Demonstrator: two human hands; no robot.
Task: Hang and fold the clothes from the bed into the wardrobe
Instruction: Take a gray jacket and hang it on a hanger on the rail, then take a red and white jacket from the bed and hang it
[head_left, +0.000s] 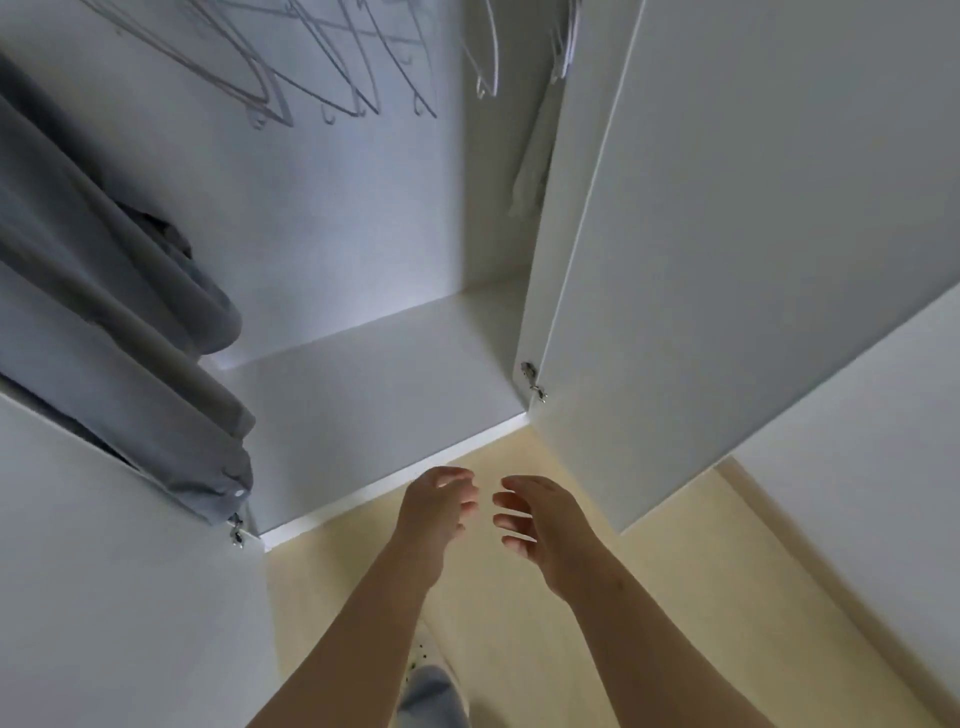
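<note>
Left hand (436, 512), right hand (540, 525) before open wardrobe (374, 395); fingers (511, 503) loosely spread, holding nothing; grey clothes (78, 270) hanging.

The grey clothes (104, 322) run off the left edge. The hangers (332, 67) are blurred and cut by the top edge. The right door (727, 260) hides most of a white garment (530, 171). My left forearm (363, 623) covers part of my shoe (430, 647).
</note>
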